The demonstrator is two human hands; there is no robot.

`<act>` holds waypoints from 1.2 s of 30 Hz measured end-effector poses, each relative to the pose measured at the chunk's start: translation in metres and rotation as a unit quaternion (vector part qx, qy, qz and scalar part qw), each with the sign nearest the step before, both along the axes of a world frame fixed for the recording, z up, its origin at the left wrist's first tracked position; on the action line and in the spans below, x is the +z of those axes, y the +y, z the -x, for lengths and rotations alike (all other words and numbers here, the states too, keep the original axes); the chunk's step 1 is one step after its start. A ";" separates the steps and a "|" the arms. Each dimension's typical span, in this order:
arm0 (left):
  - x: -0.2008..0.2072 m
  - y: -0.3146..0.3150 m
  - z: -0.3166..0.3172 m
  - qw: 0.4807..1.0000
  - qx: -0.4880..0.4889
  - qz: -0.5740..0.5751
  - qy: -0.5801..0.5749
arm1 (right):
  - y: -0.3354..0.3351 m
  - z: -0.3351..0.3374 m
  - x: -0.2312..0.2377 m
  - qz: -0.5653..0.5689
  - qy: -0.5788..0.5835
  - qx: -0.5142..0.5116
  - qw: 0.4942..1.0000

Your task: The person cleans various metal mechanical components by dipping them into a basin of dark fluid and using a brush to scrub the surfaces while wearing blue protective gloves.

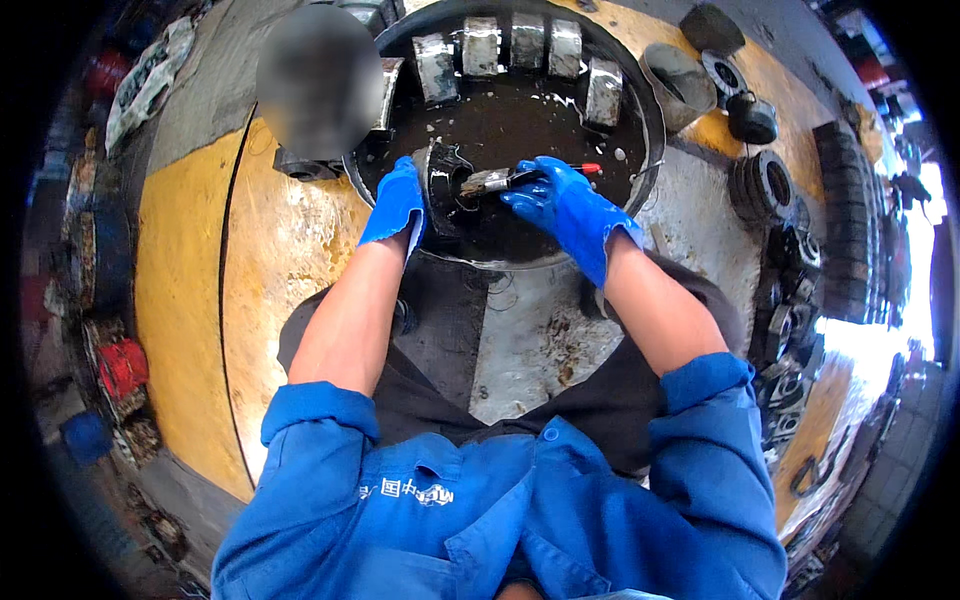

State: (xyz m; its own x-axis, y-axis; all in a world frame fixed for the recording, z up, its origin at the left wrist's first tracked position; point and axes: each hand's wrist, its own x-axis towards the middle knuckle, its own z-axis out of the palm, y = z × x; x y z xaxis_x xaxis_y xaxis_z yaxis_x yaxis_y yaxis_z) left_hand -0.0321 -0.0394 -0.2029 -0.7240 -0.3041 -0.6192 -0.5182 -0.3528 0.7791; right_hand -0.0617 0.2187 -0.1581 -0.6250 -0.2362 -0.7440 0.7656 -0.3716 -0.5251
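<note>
My left hand point(398, 200), in a blue rubber glove, grips the left side of a dark, wet, ring-like metal part point(438, 190). That part is held over the near side of a round black basin point(655, 120). My right hand point(565, 200), gloved the same way, is closed around a paintbrush point(490, 183) with a red handle end. The brush points left, its bristles against or just beside the opening of the part; exact contact is hard to make out. Dark liquid point(520, 125) with pale flecks fills the basin's bottom.
Several curved metal pieces point(481, 48) stand along the basin's far inner wall. A grey bucket point(678, 85) is at its right, near black metal rings point(765, 185) and other parts. A blurred round patch point(320, 80) covers something at the upper left. Yellow-topped boards point(290, 220) lie leftward.
</note>
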 end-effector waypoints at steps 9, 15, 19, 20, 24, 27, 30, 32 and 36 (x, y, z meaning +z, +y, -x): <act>0.007 -0.002 -0.003 0.995 -0.075 0.071 -0.009 | -0.020 0.007 -0.023 0.087 -0.068 -0.088 0.990; 0.035 0.016 -0.013 0.998 -0.056 0.005 0.031 | -0.030 0.014 -0.039 0.130 -0.097 -0.053 0.985; 0.014 0.006 -0.009 0.992 -0.021 -0.110 0.060 | -0.028 0.031 -0.044 0.103 -0.120 -0.101 0.982; 0.003 -0.003 -0.008 0.994 -0.034 -0.092 0.047 | -0.028 0.030 -0.040 0.101 -0.130 -0.122 0.979; -0.023 -0.014 0.001 0.995 -0.086 0.008 0.040 | -0.021 0.024 -0.058 0.065 0.079 0.008 0.995; -0.010 -0.001 -0.001 0.998 -0.039 -0.025 0.042 | -0.019 0.031 -0.050 0.095 -0.022 -0.020 0.995; 0.001 0.002 -0.004 0.997 -0.003 -0.066 0.043 | -0.017 0.034 -0.039 0.104 -0.095 -0.055 0.988; -0.005 -0.008 -0.007 0.997 -0.016 -0.051 0.050 | -0.011 0.028 -0.040 0.101 -0.058 -0.040 0.992; 0.006 0.007 0.001 0.994 -0.097 -0.005 0.056 | -0.007 0.023 -0.104 0.010 0.145 0.035 0.989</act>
